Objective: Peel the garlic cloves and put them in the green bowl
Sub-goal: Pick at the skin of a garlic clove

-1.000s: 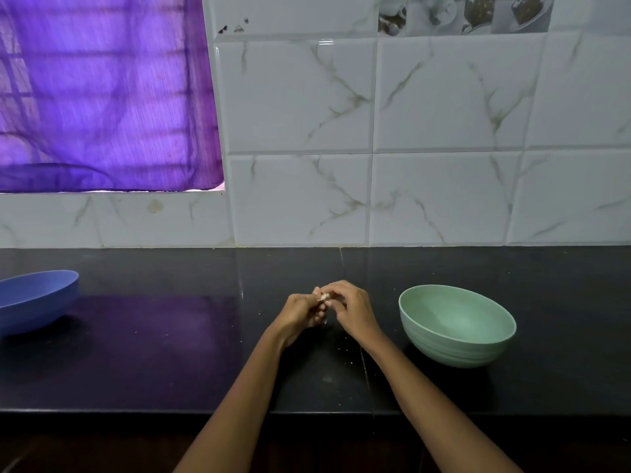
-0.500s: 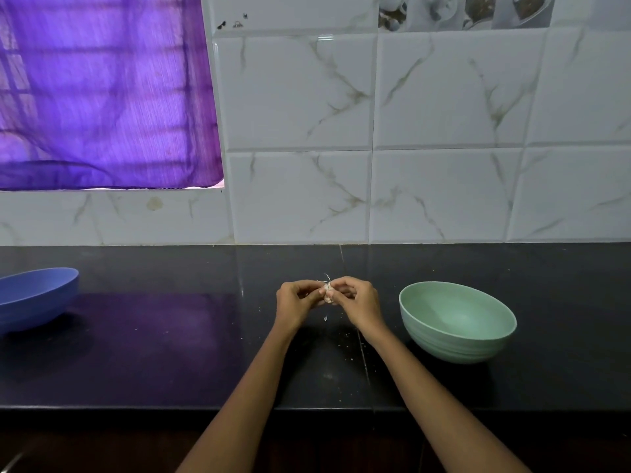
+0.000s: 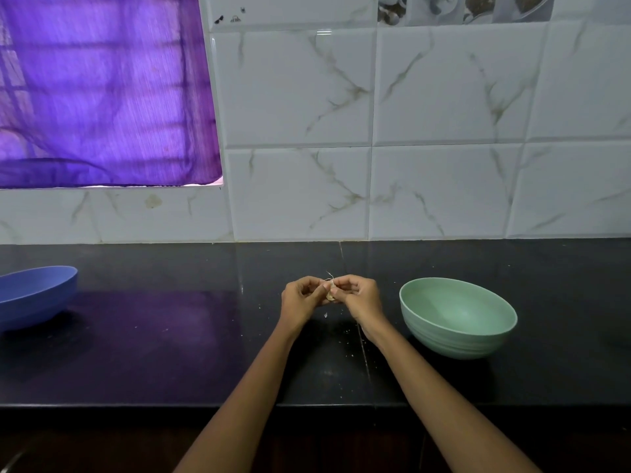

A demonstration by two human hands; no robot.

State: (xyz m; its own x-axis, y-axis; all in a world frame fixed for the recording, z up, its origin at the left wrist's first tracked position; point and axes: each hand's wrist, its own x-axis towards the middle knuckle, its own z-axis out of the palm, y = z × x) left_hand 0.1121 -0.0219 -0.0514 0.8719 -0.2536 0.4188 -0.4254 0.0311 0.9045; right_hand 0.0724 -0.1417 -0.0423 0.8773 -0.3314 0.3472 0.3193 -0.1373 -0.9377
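Both hands meet over the middle of the black counter. My left hand [image 3: 302, 298] and my right hand [image 3: 358, 297] pinch one small pale garlic clove [image 3: 330, 294] between their fingertips. A thin strand of skin sticks up from the clove. The green bowl [image 3: 459, 339] stands on the counter just right of my right hand, and no cloves show inside it. A small flake of skin [image 3: 325, 315] lies below the hands.
A blue bowl [image 3: 34, 298] sits at the far left edge of the counter [image 3: 170, 353]. Tiny bits of skin are scattered near the counter seam. A tiled wall rises behind, with a purple curtain [image 3: 102, 90] at upper left. The counter's front edge runs below my forearms.
My hands rose a little and turned the clove; a strand of skin now stands up from it and a flake has dropped onto the counter.
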